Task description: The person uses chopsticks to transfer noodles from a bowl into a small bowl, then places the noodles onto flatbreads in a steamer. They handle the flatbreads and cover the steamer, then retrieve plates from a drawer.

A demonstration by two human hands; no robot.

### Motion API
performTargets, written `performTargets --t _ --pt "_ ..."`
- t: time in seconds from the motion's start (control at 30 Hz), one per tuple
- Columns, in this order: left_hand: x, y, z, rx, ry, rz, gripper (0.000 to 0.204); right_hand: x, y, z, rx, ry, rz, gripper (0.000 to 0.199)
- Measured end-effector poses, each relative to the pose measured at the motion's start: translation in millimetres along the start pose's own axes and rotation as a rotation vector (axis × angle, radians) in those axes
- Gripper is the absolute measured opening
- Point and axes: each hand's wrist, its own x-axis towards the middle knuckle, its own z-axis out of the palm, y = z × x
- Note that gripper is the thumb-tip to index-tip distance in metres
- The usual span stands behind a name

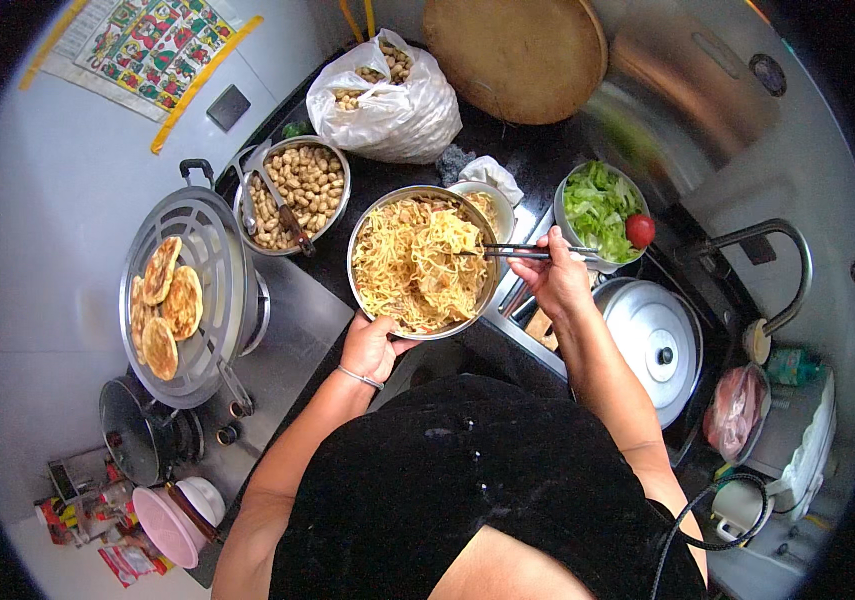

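Observation:
A round metal bowl (351,268) full of yellow noodles (387,260) is in front of me at the middle. My left hand (372,347) grips its near rim, thumb on the edge. In my right hand (555,275) is a pair of dark chopsticks (522,250), closed between the fingers. Their tips reach into a raised clump of noodles at the bowl's right side. Behind the bowl's upper right rim a smaller pale bowl (500,203) with similar food shows in part.
At left, a steel bowl of peanuts (307,185) holds a knife. Flatbreads (182,300) lie on a perforated rack over a pan. A bag of peanuts (397,105) stands behind. To the right are a lettuce bowl (597,210) with a tomato, a lidded pot (657,340) and a faucet (797,250).

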Motion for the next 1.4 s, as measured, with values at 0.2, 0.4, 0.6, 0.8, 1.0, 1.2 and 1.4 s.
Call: performTargets --t 0.2,0.4,0.6,0.8,1.0,1.2,1.4 --pt "2 -2 2 -0.010 0.046 -0.007 0.046 5 -12 7 0.027 -0.045 -0.019 0.031" --pt "5 -3 -6 -0.029 0.075 0.000 0.047 2 -25 18 0.078 -0.108 -0.009 0.030" --pt "5 0 -10 -0.044 0.087 -0.003 0.051 -3 -46 35 0.116 -0.084 -0.048 0.032" --pt "3 0 -13 -0.063 0.106 0.006 0.051 -6 -70 41 0.106 -0.115 -0.149 0.030" --pt "2 1 -13 -0.084 0.146 0.021 0.051 -1 -86 28 0.155 -0.042 -0.232 0.030" --pt "1 3 -11 -0.056 0.162 0.055 0.049 21 -63 5 0.022 0.066 -0.264 0.033" --pt "-3 6 -8 -0.036 0.198 0.060 0.048 48 -12 -15 -0.162 0.115 -0.217 0.030"
